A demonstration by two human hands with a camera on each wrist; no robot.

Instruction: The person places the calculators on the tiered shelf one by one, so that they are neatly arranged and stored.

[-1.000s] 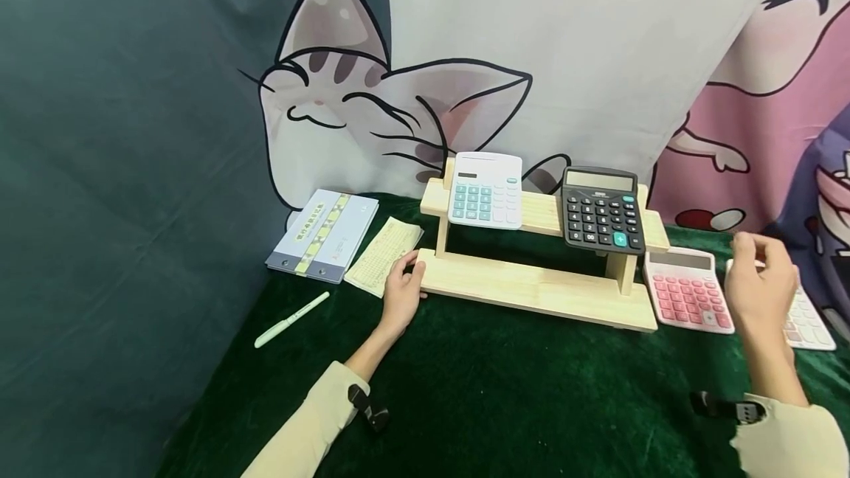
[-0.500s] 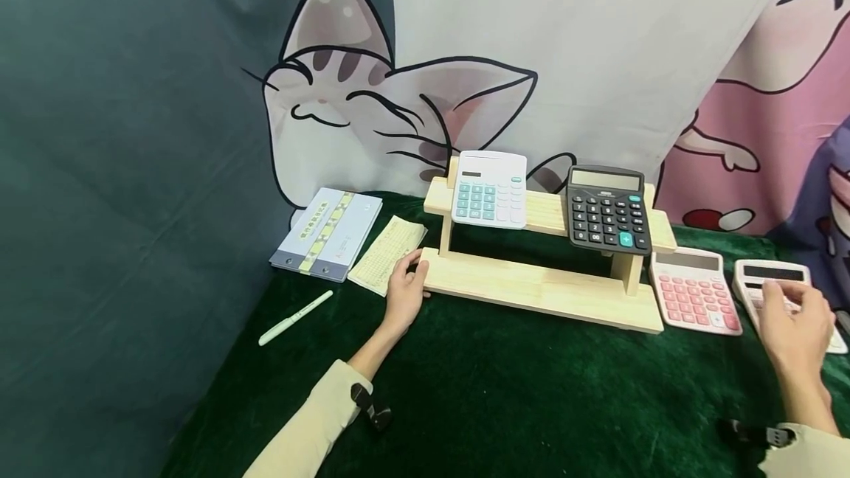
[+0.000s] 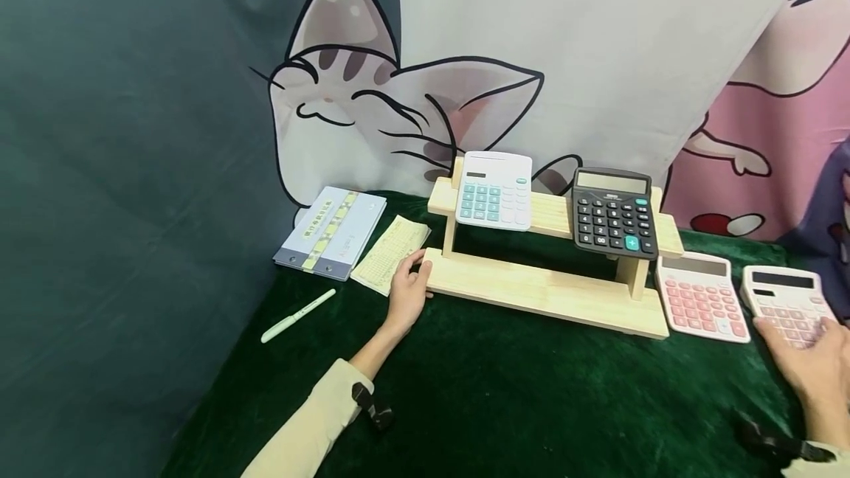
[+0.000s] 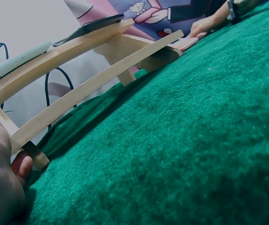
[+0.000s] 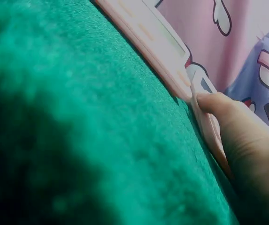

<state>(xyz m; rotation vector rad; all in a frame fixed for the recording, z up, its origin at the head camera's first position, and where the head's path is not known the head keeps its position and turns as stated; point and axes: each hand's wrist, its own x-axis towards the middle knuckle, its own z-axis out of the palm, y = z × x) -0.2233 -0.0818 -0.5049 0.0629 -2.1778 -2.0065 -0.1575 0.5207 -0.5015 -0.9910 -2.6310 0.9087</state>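
My left hand [image 3: 406, 299] grips the left end of a two-tier wooden stand [image 3: 538, 284], thumb along the lower board's end. In the left wrist view, a fingertip shows below that board [image 4: 68, 101]. On the upper tier lean a white calculator with teal keys [image 3: 494, 192] and a black calculator [image 3: 614, 214]. At the far right, my right hand [image 3: 817, 367] holds a white calculator with pale pink keys [image 3: 783, 299] by its lower part, thumb at its left edge. The right wrist view shows the thumb against that calculator's side [image 5: 204, 117]; its other fingers are mostly hidden.
Between the stand and my right hand lies a pink-keyed calculator [image 3: 704, 295]. To the left are a banded grey-blue notebook [image 3: 332, 233], a yellowish paper pad [image 3: 390, 253] and a pale green pen [image 3: 299, 315], all on dark green cloth [image 3: 518, 397]. A printed curtain [image 3: 598, 43] hangs behind.
My right hand has moved right and down onto the white calculator with pale pink keys, taking hold of it. My left hand keeps its grip on the stand. The view has shifted slightly.
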